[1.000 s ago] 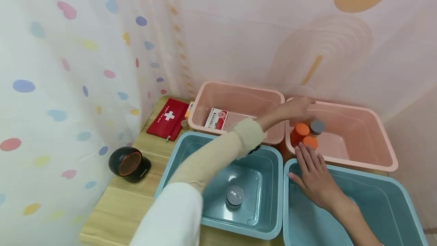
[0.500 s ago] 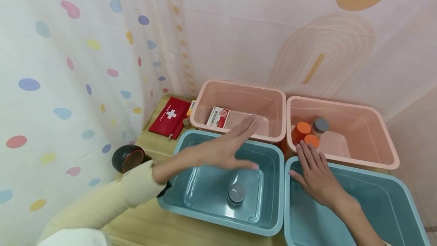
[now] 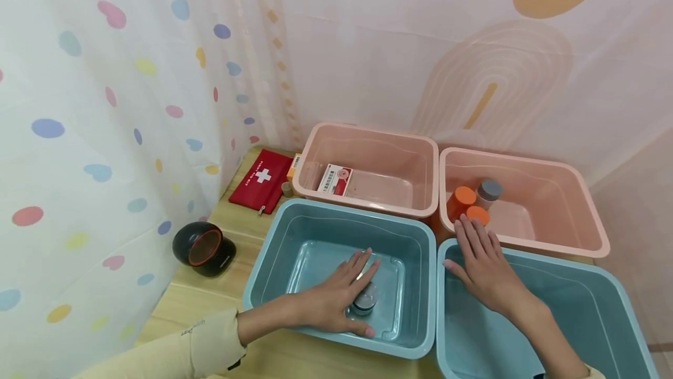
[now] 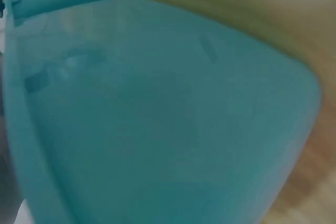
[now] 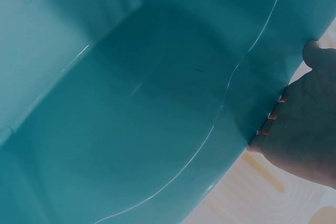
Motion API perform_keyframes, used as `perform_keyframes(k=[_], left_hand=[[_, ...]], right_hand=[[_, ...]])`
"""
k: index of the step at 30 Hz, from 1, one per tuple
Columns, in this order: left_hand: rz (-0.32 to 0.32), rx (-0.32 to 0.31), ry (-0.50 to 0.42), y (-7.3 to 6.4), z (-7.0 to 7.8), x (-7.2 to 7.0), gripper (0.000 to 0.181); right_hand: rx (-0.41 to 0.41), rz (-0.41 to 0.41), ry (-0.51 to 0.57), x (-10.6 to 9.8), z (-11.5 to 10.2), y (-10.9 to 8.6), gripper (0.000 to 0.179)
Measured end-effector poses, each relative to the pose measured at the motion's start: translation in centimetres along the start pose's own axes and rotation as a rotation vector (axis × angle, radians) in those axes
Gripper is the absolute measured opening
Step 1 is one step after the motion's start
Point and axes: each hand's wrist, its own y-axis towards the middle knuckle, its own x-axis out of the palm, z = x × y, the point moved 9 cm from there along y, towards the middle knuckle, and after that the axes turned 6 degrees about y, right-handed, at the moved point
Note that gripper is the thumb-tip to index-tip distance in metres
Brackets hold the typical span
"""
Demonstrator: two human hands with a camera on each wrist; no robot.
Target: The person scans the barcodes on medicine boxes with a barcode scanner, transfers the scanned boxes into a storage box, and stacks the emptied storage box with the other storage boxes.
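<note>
My left hand [image 3: 336, 300] reaches into the left blue bin [image 3: 342, 207], fingers spread over a small grey-lidded jar [image 3: 366, 299] standing on its floor. The hand partly covers the jar. My right hand [image 3: 489, 277] lies with straight fingers across the rim of the right blue bin [image 3: 547, 265], also seen from the right wrist as a hand [image 5: 302, 114] at the rim. Its fingertips are right by two orange-capped bottles [image 3: 462, 198] in the right pink bin [image 3: 570, 209]. Beside those stands a grey-capped bottle [image 3: 489, 190]. The left wrist view shows mostly a blue bin wall [image 4: 168, 108].
The left pink bin [image 3: 368, 134] holds a white and red medicine box [image 3: 335, 180]. A red first-aid pouch [image 3: 260, 180] lies left of it, with a small cork-coloured piece [image 3: 287, 189] nearby. A black rounded device [image 3: 204, 249] sits on the wooden table [image 3: 179, 303].
My left hand has left the right pink bin, swung back left over the left bins and come down to the jar. The right hand stays at the rim.
</note>
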Motion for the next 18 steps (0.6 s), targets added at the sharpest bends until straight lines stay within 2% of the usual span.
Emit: perform_keyframes(k=[4,8,12,18], left_hand=[[0.007,-0.026,-0.069,0.1,-0.9,0.8,0.118],[-0.002,-0.031,-0.092,0.4,-1.6,1.4,0.120],[-0.014,-0.028,-0.056,0.9,-1.8,2.0,0.113],[-0.004,-0.016,-0.004,1.4,-1.9,2.2,0.095]], right_hand=[[-0.005,0.003,-0.010,0.0,0.0,0.0,0.089],[-0.005,0.002,-0.017,0.1,0.0,0.0,0.088],[-0.002,0.004,-0.021,0.0,-0.1,0.0,0.088],[0.003,0.009,-0.023,-0.1,-0.1,0.0,0.088]])
